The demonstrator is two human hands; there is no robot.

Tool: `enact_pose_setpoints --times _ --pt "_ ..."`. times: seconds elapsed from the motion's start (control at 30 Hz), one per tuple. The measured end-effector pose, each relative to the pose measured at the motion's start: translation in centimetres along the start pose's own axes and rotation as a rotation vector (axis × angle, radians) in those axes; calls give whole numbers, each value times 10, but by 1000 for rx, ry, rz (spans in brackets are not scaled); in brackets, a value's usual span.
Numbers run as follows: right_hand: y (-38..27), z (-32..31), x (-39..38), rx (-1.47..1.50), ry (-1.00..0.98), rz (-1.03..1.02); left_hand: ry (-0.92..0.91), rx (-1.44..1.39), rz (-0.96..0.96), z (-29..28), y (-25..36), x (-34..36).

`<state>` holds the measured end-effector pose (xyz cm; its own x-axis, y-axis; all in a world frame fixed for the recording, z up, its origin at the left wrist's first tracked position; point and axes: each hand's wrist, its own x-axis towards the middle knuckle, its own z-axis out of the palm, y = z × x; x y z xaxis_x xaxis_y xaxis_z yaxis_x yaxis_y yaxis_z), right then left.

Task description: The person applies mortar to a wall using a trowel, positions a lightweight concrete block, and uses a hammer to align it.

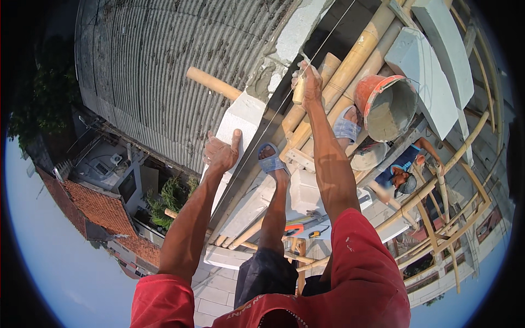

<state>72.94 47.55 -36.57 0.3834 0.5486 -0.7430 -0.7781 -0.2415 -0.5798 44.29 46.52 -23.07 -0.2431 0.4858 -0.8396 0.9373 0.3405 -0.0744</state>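
Observation:
My left hand [221, 153] grips the left side of a white wall block [244, 117], thumb up and fingers curled at its edge. The block is in line with the wall top, where rough grey mortar [261, 82] shows just beyond it. In my right hand [310, 87] is a trowel with a pale wooden handle [298, 92]; most of its blade is hidden. A thin taut string [284, 103] runs along the wall between my hands. Close to my right forearm stands an orange bucket [374, 90] with grey mortar inside.
My slippered feet stand by bamboo poles [355, 60]. White blocks [432, 71] lean at the right. A second bucket [369, 157], a saw [293, 229] and a tape measure [315, 234] are nearby. Lower right is another person [402, 169]. A corrugated roof [175, 65] lies left.

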Motion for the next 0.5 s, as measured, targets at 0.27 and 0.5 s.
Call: enact_pose_setpoints --times 0.27,0.5 --pt "17 -4 -28 20 -45 5 -6 1 4 -1 3 -1" --pt "33 -6 -30 16 -13 47 12 -5 13 0 3 -5"
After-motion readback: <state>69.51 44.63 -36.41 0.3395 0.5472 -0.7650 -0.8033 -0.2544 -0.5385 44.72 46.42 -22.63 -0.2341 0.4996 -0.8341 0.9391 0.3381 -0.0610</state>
